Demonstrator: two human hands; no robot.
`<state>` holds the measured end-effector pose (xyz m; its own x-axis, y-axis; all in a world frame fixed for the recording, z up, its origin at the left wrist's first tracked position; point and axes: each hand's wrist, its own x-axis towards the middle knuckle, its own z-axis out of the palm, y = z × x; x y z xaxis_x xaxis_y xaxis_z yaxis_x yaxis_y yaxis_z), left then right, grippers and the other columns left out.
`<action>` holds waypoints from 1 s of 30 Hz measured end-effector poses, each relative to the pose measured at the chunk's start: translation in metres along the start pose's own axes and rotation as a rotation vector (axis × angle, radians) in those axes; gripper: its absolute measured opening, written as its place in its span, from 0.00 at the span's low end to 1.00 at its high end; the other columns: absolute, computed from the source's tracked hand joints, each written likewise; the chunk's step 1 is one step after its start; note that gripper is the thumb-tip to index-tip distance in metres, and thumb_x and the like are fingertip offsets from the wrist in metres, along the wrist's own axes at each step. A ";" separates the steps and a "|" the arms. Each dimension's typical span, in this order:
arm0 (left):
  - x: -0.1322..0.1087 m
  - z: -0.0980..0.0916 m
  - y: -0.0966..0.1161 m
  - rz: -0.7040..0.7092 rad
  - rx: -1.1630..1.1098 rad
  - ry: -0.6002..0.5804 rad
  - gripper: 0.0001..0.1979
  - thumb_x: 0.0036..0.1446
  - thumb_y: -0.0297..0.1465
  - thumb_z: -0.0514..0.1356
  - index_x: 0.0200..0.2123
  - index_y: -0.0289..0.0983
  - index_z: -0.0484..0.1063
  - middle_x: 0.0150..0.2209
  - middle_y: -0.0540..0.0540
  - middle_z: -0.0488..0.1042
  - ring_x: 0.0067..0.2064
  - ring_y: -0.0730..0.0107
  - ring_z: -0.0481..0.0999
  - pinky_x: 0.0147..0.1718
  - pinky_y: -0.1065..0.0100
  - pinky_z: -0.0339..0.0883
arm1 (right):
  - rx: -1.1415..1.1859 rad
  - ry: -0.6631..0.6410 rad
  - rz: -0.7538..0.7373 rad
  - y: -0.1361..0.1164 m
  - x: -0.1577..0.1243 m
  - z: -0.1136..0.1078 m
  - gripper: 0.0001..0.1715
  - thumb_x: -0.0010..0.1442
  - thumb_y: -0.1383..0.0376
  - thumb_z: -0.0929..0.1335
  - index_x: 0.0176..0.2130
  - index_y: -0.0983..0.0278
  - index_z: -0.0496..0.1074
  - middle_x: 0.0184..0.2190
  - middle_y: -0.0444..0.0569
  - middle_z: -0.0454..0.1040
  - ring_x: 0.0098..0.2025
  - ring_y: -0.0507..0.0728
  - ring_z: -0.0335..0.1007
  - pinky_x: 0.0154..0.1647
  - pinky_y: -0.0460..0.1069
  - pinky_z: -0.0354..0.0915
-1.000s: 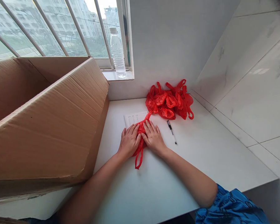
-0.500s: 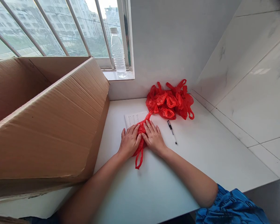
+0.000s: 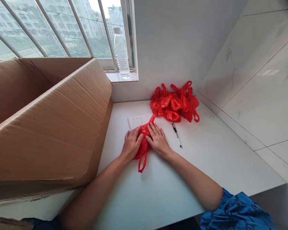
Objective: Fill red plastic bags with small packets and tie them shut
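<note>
A red plastic bag (image 3: 143, 147) lies on the white table, its handle loop pointing toward me and its other end stretching to the pile behind. My left hand (image 3: 132, 142) rests on the bag's left side, palm down with fingers extended. On the right side, my right hand (image 3: 158, 139) lies flat on the bag, fingers stretched forward. Partly under the bag is a sheet of paper (image 3: 136, 120) with small printed marks. A black-and-clear pen (image 3: 177, 134) lies to the right of my right hand.
Several crumpled red plastic bags (image 3: 175, 103) are heaped against the wall. A large open cardboard box (image 3: 55, 127) takes up the left side. A clear water bottle (image 3: 121, 56) stands on the windowsill (image 3: 112, 77). Tiled wall (image 3: 259, 83) borders the table (image 3: 206, 153) on the right.
My left hand has shifted slightly left, away from my right hand. More of the red bag shows between them, spread wider. My right hand is nearly still.
</note>
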<state>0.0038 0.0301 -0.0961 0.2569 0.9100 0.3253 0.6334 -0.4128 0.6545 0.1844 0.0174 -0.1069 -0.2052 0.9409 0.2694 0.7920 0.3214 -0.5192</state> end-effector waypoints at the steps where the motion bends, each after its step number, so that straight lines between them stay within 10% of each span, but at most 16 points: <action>1: 0.001 -0.003 -0.004 -0.023 -0.070 0.076 0.22 0.70 0.39 0.45 0.63 0.40 0.63 0.61 0.42 0.68 0.63 0.61 0.65 0.65 0.51 0.53 | 0.052 0.044 -0.001 0.002 0.000 -0.005 0.34 0.71 0.51 0.55 0.70 0.61 0.51 0.73 0.53 0.47 0.73 0.61 0.41 0.71 0.65 0.44; 5: 0.007 -0.015 -0.017 -0.162 -0.094 0.257 0.20 0.67 0.39 0.49 0.54 0.38 0.71 0.53 0.40 0.72 0.56 0.58 0.70 0.55 0.55 0.64 | 0.186 0.251 0.032 0.008 -0.001 -0.034 0.27 0.71 0.50 0.55 0.52 0.62 0.72 0.53 0.55 0.75 0.55 0.60 0.69 0.57 0.55 0.62; 9: 0.005 -0.018 -0.014 -0.190 0.162 0.122 0.16 0.65 0.39 0.53 0.46 0.41 0.77 0.53 0.41 0.71 0.55 0.51 0.69 0.55 0.48 0.61 | 0.110 0.054 0.162 0.003 -0.006 -0.049 0.32 0.68 0.43 0.57 0.25 0.60 0.69 0.24 0.46 0.73 0.28 0.56 0.68 0.32 0.50 0.58; 16: -0.007 -0.014 0.022 0.011 -0.159 0.008 0.13 0.66 0.38 0.54 0.48 0.41 0.73 0.50 0.44 0.75 0.52 0.59 0.73 0.54 0.55 0.66 | 0.349 -0.061 0.212 -0.011 -0.009 -0.043 0.24 0.60 0.42 0.67 0.33 0.59 0.69 0.31 0.45 0.76 0.32 0.57 0.69 0.33 0.50 0.57; 22: -0.007 -0.013 0.034 -0.277 -0.767 0.077 0.21 0.66 0.46 0.54 0.55 0.40 0.65 0.49 0.42 0.74 0.42 0.67 0.77 0.35 0.66 0.75 | 1.171 -0.099 0.331 -0.009 -0.006 -0.049 0.12 0.56 0.57 0.70 0.37 0.60 0.68 0.33 0.42 0.75 0.35 0.55 0.71 0.38 0.48 0.65; 30: -0.003 -0.009 0.027 -0.410 -0.753 0.070 0.34 0.59 0.48 0.62 0.64 0.41 0.60 0.62 0.37 0.64 0.49 0.64 0.74 0.32 0.71 0.75 | 1.557 -0.082 0.470 -0.006 -0.003 -0.052 0.12 0.55 0.60 0.66 0.40 0.61 0.72 0.37 0.44 0.79 0.42 0.57 0.75 0.43 0.49 0.70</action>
<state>0.0132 0.0158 -0.0733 0.0524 0.9986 -0.0105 0.0071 0.0102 0.9999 0.2102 0.0066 -0.0620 -0.1950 0.9684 -0.1553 -0.5138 -0.2357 -0.8249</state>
